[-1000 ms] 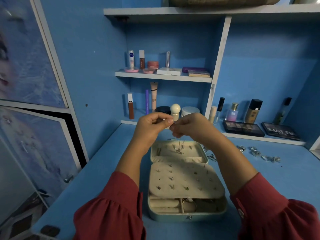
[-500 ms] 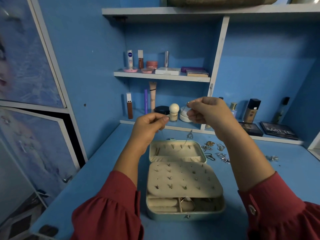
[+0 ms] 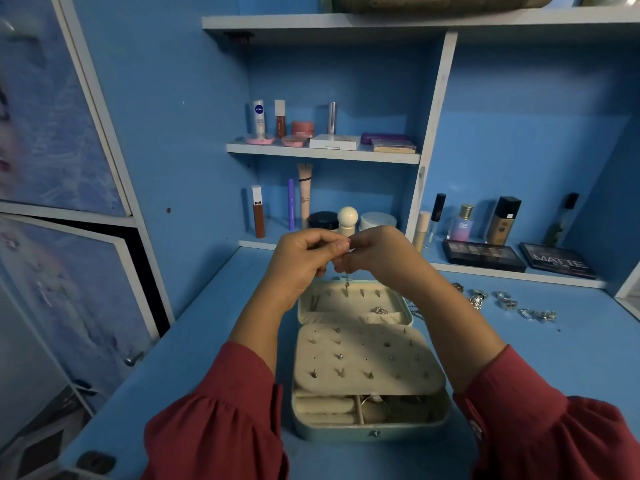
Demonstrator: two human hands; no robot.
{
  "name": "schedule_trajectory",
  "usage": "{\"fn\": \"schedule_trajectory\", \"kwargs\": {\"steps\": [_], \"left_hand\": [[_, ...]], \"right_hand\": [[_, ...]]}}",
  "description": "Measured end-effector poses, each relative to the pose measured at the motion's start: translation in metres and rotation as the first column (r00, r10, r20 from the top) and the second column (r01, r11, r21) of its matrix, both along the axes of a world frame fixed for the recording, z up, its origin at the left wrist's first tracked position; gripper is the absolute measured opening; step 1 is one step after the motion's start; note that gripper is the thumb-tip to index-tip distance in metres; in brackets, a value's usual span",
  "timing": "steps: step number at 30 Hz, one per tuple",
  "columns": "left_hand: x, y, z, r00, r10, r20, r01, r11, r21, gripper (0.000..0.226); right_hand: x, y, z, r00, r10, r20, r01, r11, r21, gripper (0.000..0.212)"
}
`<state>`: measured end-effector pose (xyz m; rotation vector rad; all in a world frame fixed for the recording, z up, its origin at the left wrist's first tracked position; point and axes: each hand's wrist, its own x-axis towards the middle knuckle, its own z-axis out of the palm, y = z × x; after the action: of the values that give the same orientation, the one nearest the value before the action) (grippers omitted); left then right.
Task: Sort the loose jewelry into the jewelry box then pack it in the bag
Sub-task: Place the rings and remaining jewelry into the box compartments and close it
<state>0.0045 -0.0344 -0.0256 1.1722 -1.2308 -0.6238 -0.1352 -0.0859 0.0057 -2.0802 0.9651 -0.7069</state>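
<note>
Left hand and right hand: fingertips meeting, each grip pinched on a thin necklace chain, hanging just above the open jewelry box. Box: cream-lined, on blue bench; ring in lid section. Loose rings: on bench, right of box.

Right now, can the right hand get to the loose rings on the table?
Probably yes. The rings lie in the open on the table, right of the jewelry box, nothing covering them. But the right hand pinches a small piece together with the left hand.
</note>
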Motion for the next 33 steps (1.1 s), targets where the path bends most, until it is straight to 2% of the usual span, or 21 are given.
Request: {"fn": "schedule_trajectory", "kwargs": {"steps": [3, 5, 7, 9, 11, 14, 18, 22, 26, 33], "left_hand": [[0.005, 0.000, 0.000, 0.999, 0.013, -0.039, -0.012, 1.000, 0.023, 0.011], [0.011, 0.000, -0.001, 0.997, 0.026, -0.071, -0.022, 0.998, 0.059, 0.011], [0.017, -0.001, -0.003, 0.996, 0.048, -0.071, -0.040, 0.993, 0.113, 0.012], [0.021, -0.006, -0.010, 0.994, 0.103, 0.019, -0.105, 0.977, 0.184, 0.015], [0.023, -0.012, -0.020, 0.961, 0.166, 0.223, -0.217, 0.948, 0.231, 0.018], [0.019, -0.020, -0.032, 0.848, 0.194, 0.494, -0.339, 0.914, 0.224, 0.023], [0.015, -0.025, -0.038, 0.714, 0.188, 0.675, -0.430, 0.878, 0.209, 0.026], [0.009, -0.029, -0.034, 0.622, 0.081, 0.779, -0.456, 0.846, 0.276, 0.024], [0.009, -0.029, -0.032, 0.538, 0.018, 0.842, -0.431, 0.865, 0.257, 0.023], [0.008, -0.027, -0.029, 0.474, -0.077, 0.877, -0.409, 0.863, 0.297, 0.022]], "right_hand": [[-0.003, -0.004, -0.002, 0.997, -0.015, 0.080, 0.013, 0.999, 0.033, 0.005], [-0.005, -0.007, -0.001, 0.989, -0.065, 0.131, 0.058, 0.997, 0.058, 0.008], [-0.006, -0.011, -0.002, 0.987, -0.117, 0.111, 0.110, 0.992, 0.067, 0.010], [-0.006, -0.013, -0.010, 0.986, -0.169, 0.011, 0.168, 0.985, 0.051, 0.012], [-0.003, -0.015, -0.023, 0.974, -0.195, -0.116, 0.195, 0.981, -0.012, 0.014], [0.001, -0.016, -0.036, 0.947, -0.193, -0.255, 0.181, 0.981, -0.071, 0.018], [0.003, -0.018, -0.041, 0.934, -0.174, -0.311, 0.163, 0.985, -0.063, 0.014], [0.002, -0.019, -0.042, 0.930, -0.161, -0.330, 0.153, 0.987, -0.049, 0.015], [0.004, -0.021, -0.041, 0.910, -0.168, -0.378, 0.162, 0.986, -0.048, 0.016], [0.002, -0.022, -0.037, 0.875, -0.121, -0.468, 0.136, 0.991, -0.002, 0.011]]}}
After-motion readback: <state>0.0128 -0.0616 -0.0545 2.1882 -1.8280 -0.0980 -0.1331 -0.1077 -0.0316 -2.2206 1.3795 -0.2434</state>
